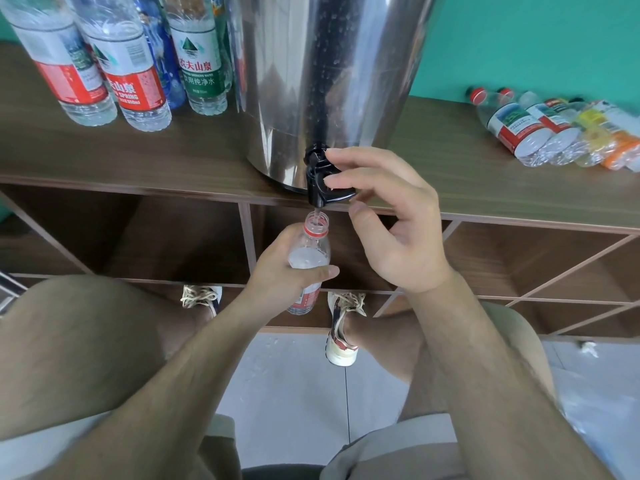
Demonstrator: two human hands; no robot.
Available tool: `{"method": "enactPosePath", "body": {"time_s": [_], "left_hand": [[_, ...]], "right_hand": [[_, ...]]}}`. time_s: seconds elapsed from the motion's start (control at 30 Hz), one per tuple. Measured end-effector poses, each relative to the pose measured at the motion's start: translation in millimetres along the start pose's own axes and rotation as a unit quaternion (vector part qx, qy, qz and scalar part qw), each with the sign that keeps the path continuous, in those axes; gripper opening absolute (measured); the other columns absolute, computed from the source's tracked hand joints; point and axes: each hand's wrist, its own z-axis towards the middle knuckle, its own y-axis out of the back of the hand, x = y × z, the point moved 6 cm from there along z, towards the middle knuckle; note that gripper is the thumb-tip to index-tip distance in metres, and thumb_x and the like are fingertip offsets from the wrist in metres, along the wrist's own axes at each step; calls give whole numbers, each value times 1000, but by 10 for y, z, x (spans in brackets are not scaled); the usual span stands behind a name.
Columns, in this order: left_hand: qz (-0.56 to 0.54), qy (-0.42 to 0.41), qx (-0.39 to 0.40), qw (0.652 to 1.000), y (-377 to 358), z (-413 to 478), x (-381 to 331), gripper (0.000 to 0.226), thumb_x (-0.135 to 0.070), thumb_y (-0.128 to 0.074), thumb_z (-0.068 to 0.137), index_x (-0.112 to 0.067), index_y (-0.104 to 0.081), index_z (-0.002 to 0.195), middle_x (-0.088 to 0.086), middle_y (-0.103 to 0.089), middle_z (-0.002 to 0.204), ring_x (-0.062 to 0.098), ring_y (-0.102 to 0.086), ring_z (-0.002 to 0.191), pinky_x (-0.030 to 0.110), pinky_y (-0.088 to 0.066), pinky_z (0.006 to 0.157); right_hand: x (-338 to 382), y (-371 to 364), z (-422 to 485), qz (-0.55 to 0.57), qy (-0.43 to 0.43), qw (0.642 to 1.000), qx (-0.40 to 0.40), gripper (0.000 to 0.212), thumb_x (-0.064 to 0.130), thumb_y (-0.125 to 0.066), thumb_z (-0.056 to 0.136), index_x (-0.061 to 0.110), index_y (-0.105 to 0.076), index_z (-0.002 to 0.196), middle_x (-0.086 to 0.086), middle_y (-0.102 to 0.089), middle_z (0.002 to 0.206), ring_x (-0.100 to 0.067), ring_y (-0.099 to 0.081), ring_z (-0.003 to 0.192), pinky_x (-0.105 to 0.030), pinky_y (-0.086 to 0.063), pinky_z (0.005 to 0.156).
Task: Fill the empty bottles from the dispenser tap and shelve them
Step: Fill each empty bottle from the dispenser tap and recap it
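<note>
While the right grip [391, 220] is pinching the lever of the tap [320, 183] at the foot of the dispenser [311, 81], the left grip [287, 280] is curling round the bottle [313, 244] and holding it straight under the spout, its open neck just below the tap. The mouth is narrow, so any drift of the left grip away from the dispenser is likely to send the stream down the outside and onto the floor and shoes beneath. Holding the lever too long is risking an overflow, and squeezing the thin wall once it is full is apt to push water out. The bottle is looking clear and soft-walled, uncapped, with a red ring at the neck and a red label partly hidden by fingers; frothing water is showing just above them. Filled bottles [114, 64] are standing left of the dispenser, and empties [554, 129] are lying to its right on the same surface [450, 168].
</note>
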Motion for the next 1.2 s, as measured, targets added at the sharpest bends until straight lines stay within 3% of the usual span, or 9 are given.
{"method": "enactPosePath", "body": {"time_s": [0.5,0.67,0.9,1.2], "left_hand": [[8,-4,-3,1000,15,-7,-14,67,-36,-89,78,-43,-48,130,-19,-61,120,9,-61,112,21,-49,84],[5,-3,1,1000,11,-5,-19,69,-35,-89,79,-40,-48,135,-16,-61,123,12,-61,115,30,-52,94],[6,-2,3,1000,11,-8,-27,67,-37,-88,79,-44,-46,130,-19,-60,121,8,-60,112,21,-48,85],[11,0,2,1000,10,-10,-21,67,-35,-88,80,-44,-46,130,-17,-60,123,11,-60,114,28,-49,93]], "right_hand": [[10,-4,-1,-2,-4,1000,2,45,-25,-51,78,-5,-74,111,-21,-66,131,-23,-64,123,-21,-51,86],[17,-9,-3,-1,-6,1000,2,45,-24,-50,78,-5,-74,111,-22,-66,131,-24,-65,123,-21,-51,85],[33,-4,4,-3,-1,1000,1,45,-25,-51,77,-5,-74,111,-21,-67,131,-24,-65,123,-21,-51,85],[34,-5,-1,-7,0,1000,10,38,-19,-53,82,-5,-73,112,-21,-66,132,-26,-64,124,-22,-51,86]]}}
